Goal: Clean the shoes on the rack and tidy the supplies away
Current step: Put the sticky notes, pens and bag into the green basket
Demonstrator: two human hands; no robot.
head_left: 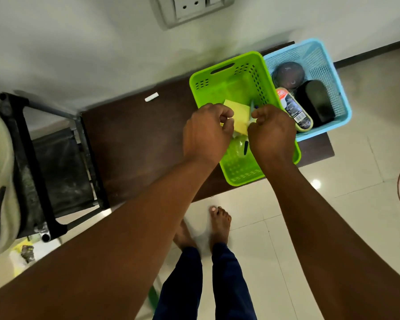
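1. Hands meet over the green basket on the brown tabletop: the left hand pinches the yellow cloth by its near-left edge, and the right hand, fingers curled, seems to grip its right side.
2. Cloth lies directly between both hands, above the basket floor; neither hand is nearer.
3. A clear bottle lies beneath, largely hidden by the hands.
4. The blue basket just right holds a polish applicator and a black brush.
5. The shoe rack stands left, its white shoe cut off.
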